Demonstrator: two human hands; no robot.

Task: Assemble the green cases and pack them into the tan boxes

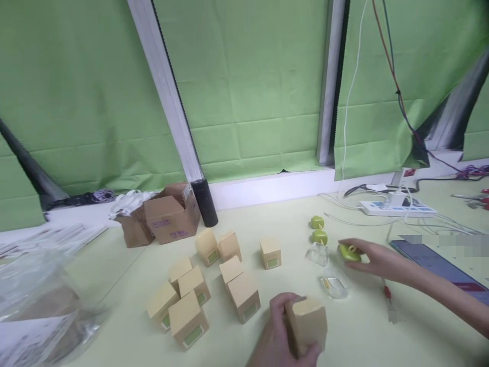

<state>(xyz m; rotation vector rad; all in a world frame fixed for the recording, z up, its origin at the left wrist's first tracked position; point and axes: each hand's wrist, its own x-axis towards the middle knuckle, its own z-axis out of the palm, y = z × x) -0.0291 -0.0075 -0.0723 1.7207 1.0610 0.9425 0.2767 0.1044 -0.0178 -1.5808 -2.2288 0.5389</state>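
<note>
My left hand (280, 334) is closed around a small tan box (306, 323) low in the middle of the view. My right hand (376, 260) reaches leftward over the table and pinches a green-capped clear bottle (349, 253) by its cap. Two more green-capped clear bottles (319, 239) stand just left of it, and a clear bottle without a visible cap (335, 285) lies below. Several tan boxes with green labels (214, 285) are scattered to the left of both hands.
An open brown cardboard carton (168, 216) and a black cylinder (205, 203) stand at the back. A clear plastic bag (34, 300) lies at far left. A white power strip (397, 208) with cables and a dark flat device (439, 265) sit at right.
</note>
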